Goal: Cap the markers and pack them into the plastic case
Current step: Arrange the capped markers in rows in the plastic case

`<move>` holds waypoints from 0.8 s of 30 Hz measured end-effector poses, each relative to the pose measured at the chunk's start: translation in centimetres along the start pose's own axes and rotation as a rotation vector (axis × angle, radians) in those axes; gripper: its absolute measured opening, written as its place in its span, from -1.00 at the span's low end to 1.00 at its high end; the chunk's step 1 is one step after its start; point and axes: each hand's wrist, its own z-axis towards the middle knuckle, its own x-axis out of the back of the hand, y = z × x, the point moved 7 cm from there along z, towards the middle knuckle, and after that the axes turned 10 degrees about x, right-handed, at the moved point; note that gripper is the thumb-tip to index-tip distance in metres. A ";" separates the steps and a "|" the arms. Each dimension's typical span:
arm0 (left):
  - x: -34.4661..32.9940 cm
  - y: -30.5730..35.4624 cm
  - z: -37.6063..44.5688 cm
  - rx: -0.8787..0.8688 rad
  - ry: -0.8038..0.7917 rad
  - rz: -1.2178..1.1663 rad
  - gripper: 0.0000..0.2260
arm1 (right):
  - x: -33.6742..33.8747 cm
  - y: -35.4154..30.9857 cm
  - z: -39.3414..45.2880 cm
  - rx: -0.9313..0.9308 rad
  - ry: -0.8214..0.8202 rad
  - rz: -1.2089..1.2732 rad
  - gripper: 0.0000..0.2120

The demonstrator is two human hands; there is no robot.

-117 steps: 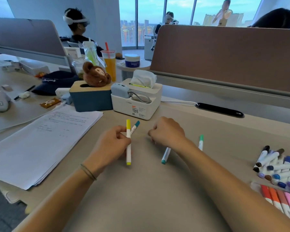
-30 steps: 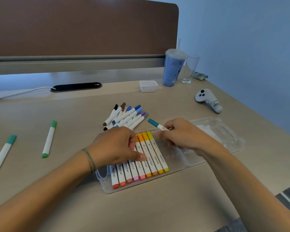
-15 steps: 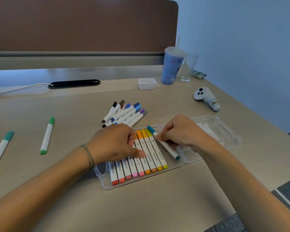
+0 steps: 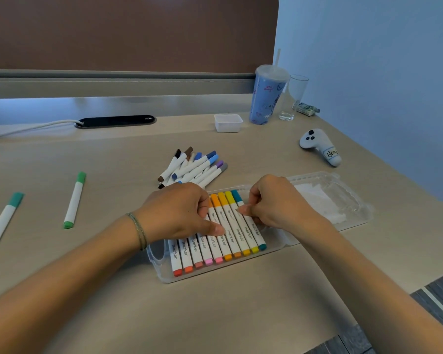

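Ten markers (image 4: 216, 236) already fill our plastic case (image 4: 279, 240) at frame centre, our left hand (image 4: 182, 213) pressing them, right hand (image 4: 271, 203) pinching the teal one (image 4: 248, 222), loose markers (image 4: 192, 167) remaining on the desk (image 4: 241, 315)

Single head-worn view, close above the plastic case (image 4: 164, 251), facing forward and down, desk divider (image 4: 128, 34) beyond it at frame top.

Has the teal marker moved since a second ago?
Yes. The teal marker was held above the plastic case; now it lies in the case at the right end of the row, beside the yellow marker, under the right hand.
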 end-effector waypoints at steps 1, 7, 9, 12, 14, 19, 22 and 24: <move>0.1 -0.1 -0.1 0.002 -0.002 -0.005 -0.63 | 0.0 0.1 -0.1 -0.002 -0.004 0.006 -0.78; 0.9 -0.9 -1.4 -0.029 0.038 -0.123 -0.73 | 0.7 -2.3 -0.3 0.149 0.242 -0.059 -0.64; 1.8 -2.1 -2.1 -0.013 0.133 -0.146 -0.76 | 0.4 -4.8 -0.1 0.253 0.302 -0.054 -0.67; 3.2 -5.3 -3.4 0.069 0.271 -0.134 -0.77 | -0.4 -8.9 0.9 0.362 0.289 0.003 -0.83; 4.4 -8.1 -4.5 0.135 0.362 -0.143 -0.80 | -1.0 -11.5 1.6 0.423 0.273 0.062 -0.85; 6.0 -14.5 -7.7 0.300 0.452 -0.132 -0.83 | -3.4 -17.5 3.2 0.547 0.176 0.131 -0.87; 6.7 -17.9 -9.4 0.393 0.506 -0.128 -0.85 | -5.1 -20.2 4.1 0.601 0.120 0.135 -0.88; 6.9 -20.1 -10.3 0.469 0.527 -0.125 -0.84 | -6.2 -21.6 4.7 0.621 0.081 0.126 -0.87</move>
